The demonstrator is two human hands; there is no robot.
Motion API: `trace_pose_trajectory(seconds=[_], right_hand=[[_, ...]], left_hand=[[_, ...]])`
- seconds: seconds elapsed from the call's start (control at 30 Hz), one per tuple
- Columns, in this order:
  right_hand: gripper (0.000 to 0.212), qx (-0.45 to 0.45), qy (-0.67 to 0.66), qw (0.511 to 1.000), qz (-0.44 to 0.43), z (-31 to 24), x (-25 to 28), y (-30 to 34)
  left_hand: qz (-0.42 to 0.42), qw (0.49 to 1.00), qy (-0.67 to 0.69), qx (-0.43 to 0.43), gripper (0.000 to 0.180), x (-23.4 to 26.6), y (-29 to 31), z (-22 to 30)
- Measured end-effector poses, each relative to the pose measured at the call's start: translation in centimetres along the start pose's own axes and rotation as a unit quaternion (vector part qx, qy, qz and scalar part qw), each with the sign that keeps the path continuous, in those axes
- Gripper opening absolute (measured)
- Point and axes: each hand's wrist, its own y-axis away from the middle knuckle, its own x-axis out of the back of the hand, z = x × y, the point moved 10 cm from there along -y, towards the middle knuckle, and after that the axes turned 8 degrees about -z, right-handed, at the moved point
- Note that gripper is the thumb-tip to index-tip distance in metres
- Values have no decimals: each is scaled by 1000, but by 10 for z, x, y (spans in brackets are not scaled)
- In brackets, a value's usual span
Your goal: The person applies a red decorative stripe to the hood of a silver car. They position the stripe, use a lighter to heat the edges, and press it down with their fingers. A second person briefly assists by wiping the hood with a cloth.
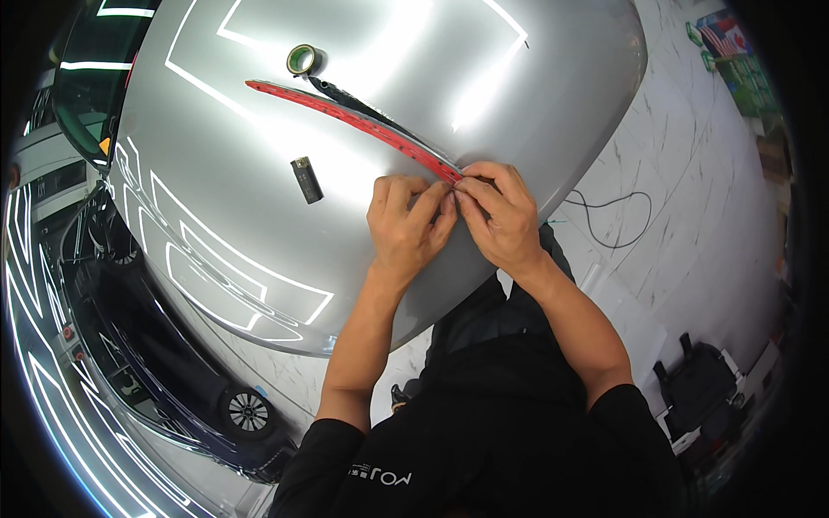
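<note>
Long thin red plastic strip (363,123) lay across the glossy silver car body panel (216,173), long axis running from upper left down to lower right, w/ its near end right at the fingers. Alongside its upper edge sat a narrow black trim piece (354,99). Both hands met at that lower-right end: right hand (501,216) covered the tip, thumb and forefinger pinched on it; left hand (410,224) just beside, fingertips (445,200) pressed in against the same end, touching the right's. So both were clenched on the strip's end, not released. Rest of the strip stretched away from the fingers, up and left. Right hand looked marginally nearer the tip; the left sat on the side the strip ran off to.

Further out on the panel: small black rectangular lighter-like object (306,180), well apart to the left of the hands, and a green tape roll (301,59) near the strip's far end. Black cable (613,220) on the pale marble floor (691,173) to the right.
</note>
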Motion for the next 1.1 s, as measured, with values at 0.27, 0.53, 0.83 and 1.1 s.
trace_pose_trajectory(seconds=[0.27,0.53,0.83,1.1], right_hand=[[21,37,15,999,-12,-7,-3,-8],[21,56,31,998,-31,-8,-6,-9],[20,25,40,999,-24,13,8,-4],[18,0,-28,1000,3,11,15,-17]], left_hand=[[30,999,39,13,26,-2,3,-10],[32,998,57,19,20,-9,11,-16],[66,970,152,178,12,3,19,-53],[38,978,134,156,12,-5,19,-54]])
